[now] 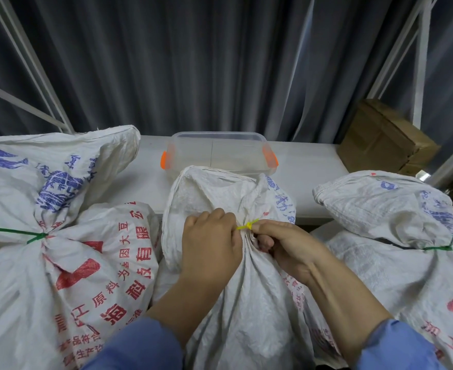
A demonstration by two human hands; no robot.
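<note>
Yellow tie (247,225) — where is it?

— Right in the middle, close by. It goes round the bunched neck of the middle sack (246,303), and both hands meet at it.

— Who has hold of what?

— The left hand (210,244) has its fingers curled round the sack's neck, just left of the tie. The right hand (287,249) pinches the yellow tie from the right side.

— Which way does the tie lie?

— It runs across, left to right. Its little loose end pokes out to the right and a bit away. So the right grip is nearer that end. I think a pull to the right makes it tighter.

— Is anything in the way?

— Not much. The left sack (86,263) presses close and has a green tie (14,231). The right sack (380,263) is close too, with one of its own. Behind them is the counter (308,172) with a clear box (220,156) on it. Farther back are a brown box (380,134) and the grey curtain (193,62).
</note>
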